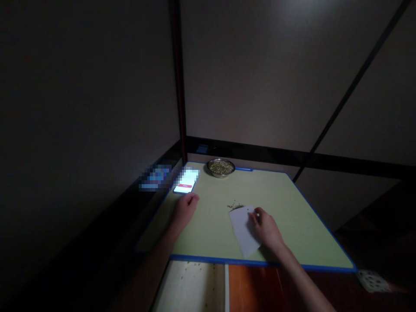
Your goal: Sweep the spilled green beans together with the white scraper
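Observation:
My left hand (pixel 186 206) rests on the green table, its fingers curled in and nothing visible in them. Just beyond it lies a phone (pixel 185 188) with a bright screen. Over the right part of a white sheet of paper (pixel 243 229) is my right hand (pixel 267 229), thumb and fingers drawn together. Whether it pinches the paper or something small is hidden. A dark speck lies on the paper by the fingertips. Small dark seeds (pixel 234 205) are scattered at the paper's far edge. Farther back stands a metal bowl (pixel 221 168) of green and pale beans or seeds.
The table (pixel 312 242) has a blue rim and stands in a corner against dim walls. Below its near edge are a pale surface (pixel 191 286) with scattered specks and an orange surface (pixel 250 286). A white shoe with holes (pixel 372 281) shows at lower right.

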A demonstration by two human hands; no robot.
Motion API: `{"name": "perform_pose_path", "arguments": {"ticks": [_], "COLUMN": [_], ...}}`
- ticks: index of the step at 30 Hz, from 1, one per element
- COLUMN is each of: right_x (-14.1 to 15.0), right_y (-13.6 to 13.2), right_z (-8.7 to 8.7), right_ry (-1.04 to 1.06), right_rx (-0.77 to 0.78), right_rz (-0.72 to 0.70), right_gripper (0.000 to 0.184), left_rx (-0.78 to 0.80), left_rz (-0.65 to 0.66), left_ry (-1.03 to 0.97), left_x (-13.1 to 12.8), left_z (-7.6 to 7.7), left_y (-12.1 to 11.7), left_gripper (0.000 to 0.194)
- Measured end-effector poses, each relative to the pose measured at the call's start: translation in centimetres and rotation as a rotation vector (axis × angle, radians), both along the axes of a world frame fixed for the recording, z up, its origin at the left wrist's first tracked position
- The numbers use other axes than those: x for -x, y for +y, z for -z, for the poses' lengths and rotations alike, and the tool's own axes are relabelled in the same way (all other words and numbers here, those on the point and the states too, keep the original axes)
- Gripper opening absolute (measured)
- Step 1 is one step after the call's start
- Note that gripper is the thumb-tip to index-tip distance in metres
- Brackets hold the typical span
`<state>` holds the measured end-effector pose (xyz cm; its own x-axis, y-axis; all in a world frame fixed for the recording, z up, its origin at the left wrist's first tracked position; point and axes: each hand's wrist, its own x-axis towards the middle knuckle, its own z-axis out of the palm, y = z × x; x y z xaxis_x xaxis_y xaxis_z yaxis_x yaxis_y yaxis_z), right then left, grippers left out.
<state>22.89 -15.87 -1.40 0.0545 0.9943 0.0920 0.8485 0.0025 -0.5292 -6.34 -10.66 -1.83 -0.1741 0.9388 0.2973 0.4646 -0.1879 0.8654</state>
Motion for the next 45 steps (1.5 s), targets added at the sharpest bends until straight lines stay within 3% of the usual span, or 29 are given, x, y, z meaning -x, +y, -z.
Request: {"name": "perform_pose_path", "arguments": {"ticks": [5, 15, 25, 37, 45], "right_x": [2.8, 7.4, 9.8, 11.9, 12.5], "right_y": [0.4, 1.8, 2.2, 2.8, 2.9], "right_z": [-0.5, -1.3, -2.4, -4.0, -3.7], "right_ry": [-0.06, -0.15, -0.31, -0.393, -0.389], "right_rx": [-0.003, 0.026, -0.001, -0.039, -0.067], "right_rz": [-0.047, -0.178, -0.317, -0.526, -0.641], "right_gripper": [0.027, 0.028, 0.038, 0.045, 0.049], "left_rx": [0.011, 0.031, 0.012, 0.182, 0.268], "left_rz": [0.003, 0.104, 0.072, 0.293, 0.362], "left_ry": [-0.036, 0.1, 0.17, 0.228, 0.206], "left_x": [0.7, 2.2, 3.5, 4.6, 5.2], "left_z": [-0.5, -2.0, -1.6, 0.6, -0.3], "left_y": [0.1, -0.3, -0.6, -1.6, -2.9], "left_gripper": [0.022, 0.026, 0.03, 0.042, 0.041]}}
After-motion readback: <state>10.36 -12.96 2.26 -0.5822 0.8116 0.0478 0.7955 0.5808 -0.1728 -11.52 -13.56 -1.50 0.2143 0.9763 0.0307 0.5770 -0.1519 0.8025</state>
